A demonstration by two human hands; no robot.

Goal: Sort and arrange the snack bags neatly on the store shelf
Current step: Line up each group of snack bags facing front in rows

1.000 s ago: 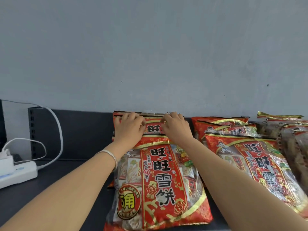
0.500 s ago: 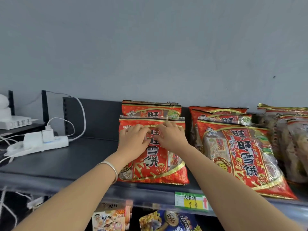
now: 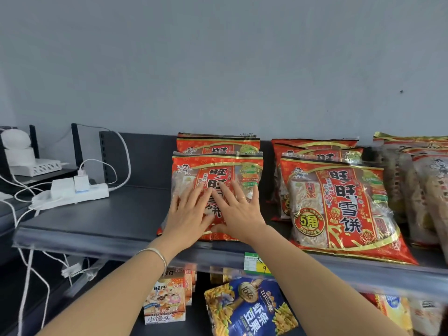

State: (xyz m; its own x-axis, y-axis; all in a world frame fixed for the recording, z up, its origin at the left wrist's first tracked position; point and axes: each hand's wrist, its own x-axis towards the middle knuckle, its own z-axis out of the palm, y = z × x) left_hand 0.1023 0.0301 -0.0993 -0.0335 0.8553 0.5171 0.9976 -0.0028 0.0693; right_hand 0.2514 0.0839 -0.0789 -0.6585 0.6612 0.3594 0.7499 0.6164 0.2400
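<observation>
Red bag [image 3: 217, 166]: light, crinkly, probably slippery; grip side edges, near shelf [image 3: 101, 229] front edge.
Hands: left hand [image 3: 188, 214], right hand [image 3: 238, 212] pressing flat, fingers spread.

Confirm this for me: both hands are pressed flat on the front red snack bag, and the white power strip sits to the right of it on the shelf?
Not quite. In the head view the left hand and right hand do lie flat on the front red snack bag, but the white power strip sits to its left.

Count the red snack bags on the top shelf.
5: one under both hands, one behind it, a front bag to the right, and two stacked behind that. More may be hidden; the brownish bags at far right are not counted.
</observation>
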